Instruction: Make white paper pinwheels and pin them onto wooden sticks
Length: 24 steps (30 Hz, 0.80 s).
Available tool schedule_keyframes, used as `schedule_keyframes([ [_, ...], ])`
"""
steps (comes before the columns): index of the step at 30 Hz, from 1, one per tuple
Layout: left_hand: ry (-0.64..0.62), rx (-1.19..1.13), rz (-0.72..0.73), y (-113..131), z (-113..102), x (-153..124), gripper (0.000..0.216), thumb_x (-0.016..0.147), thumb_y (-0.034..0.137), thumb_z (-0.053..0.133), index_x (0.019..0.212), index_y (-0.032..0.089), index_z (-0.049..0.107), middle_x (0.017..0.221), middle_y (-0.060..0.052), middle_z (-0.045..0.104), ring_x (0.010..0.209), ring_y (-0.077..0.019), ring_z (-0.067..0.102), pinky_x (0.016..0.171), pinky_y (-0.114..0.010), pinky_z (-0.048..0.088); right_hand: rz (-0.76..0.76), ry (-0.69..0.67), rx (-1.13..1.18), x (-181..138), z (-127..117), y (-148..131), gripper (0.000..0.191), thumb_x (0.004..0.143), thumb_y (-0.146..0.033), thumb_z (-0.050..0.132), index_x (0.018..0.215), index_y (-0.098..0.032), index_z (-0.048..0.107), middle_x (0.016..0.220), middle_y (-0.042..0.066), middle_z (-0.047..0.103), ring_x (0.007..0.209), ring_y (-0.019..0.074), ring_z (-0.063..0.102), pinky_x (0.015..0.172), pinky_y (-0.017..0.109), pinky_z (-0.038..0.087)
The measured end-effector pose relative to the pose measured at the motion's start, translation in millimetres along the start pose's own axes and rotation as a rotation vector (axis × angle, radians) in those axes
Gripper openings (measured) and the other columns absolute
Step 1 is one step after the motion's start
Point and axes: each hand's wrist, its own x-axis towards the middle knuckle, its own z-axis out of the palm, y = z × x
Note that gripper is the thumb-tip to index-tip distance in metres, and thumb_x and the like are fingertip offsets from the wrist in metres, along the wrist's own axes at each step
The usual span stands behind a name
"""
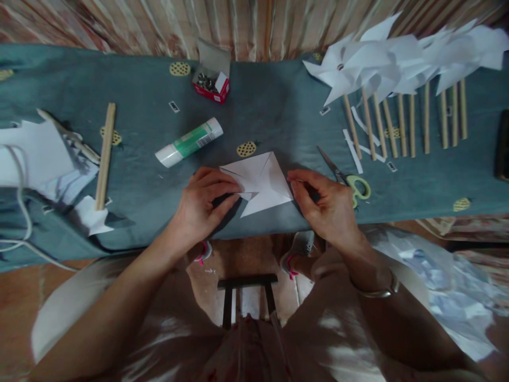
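A white paper square [263, 181] with cut and folded flaps lies on the blue-grey cloth [278, 111] near the table's front edge. My left hand [202, 204] is curled at its left side, fingertips pinching a paper flap toward the middle. My right hand [324, 204] is at the paper's right corner, fingers closed on that edge. Green-handled scissors [350, 183] lie just right of my right hand.
A glue stick [190, 141] lies behind the paper; a red box of pins [211, 85] sits further back. Finished white pinwheels [397, 58] on wooden sticks fill the back right. A loose wooden stick [105, 154] and paper scraps lie left.
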Motion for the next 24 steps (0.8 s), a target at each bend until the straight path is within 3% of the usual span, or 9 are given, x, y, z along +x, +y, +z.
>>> schedule_keyframes([
  [7,0.029,-0.011,-0.059,-4.3,6.0,3.9,0.022,0.094,0.036,0.059,0.088,0.022,0.075,0.092,-0.005,0.074,0.092,-0.0223,0.064,0.086,-0.040,0.053,-0.128,0.019,-0.068,-0.1,-0.5,-1.9,0.024,0.092,-0.021,0.054,0.107,-0.023,0.074,0.113,0.007,0.076,0.107,0.0265,0.069,0.097,0.047,0.054],
  [12,0.002,0.015,-0.081,-3.5,5.7,7.7,0.022,0.094,0.037,0.059,0.085,0.023,0.073,0.089,-0.004,0.073,0.090,-0.0219,0.063,0.085,-0.040,0.052,-0.283,0.032,-0.106,-7.6,5.6,-9.5,0.020,0.093,-0.017,0.056,0.101,-0.021,0.074,0.105,0.007,0.077,0.094,0.0231,0.068,0.090,0.042,0.055],
  [17,-0.013,0.027,-0.113,1.4,5.3,10.6,0.023,0.094,0.037,0.058,0.084,0.021,0.072,0.088,-0.003,0.071,0.090,-0.0211,0.061,0.087,-0.039,0.049,-0.415,-0.068,-0.144,-15.7,13.8,-15.6,0.019,0.094,-0.013,0.054,0.102,-0.020,0.070,0.097,0.005,0.074,0.091,0.0209,0.064,0.087,0.037,0.055],
  [24,-0.032,0.037,-0.165,6.0,5.7,13.2,0.021,0.094,0.035,0.059,0.085,0.022,0.072,0.091,-0.004,0.069,0.093,-0.0207,0.058,0.091,-0.038,0.046,-0.454,-0.114,-0.179,-17.5,18.3,-14.6,0.017,0.093,-0.009,0.054,0.099,-0.017,0.067,0.095,0.007,0.071,0.090,0.0214,0.061,0.086,0.036,0.055],
])
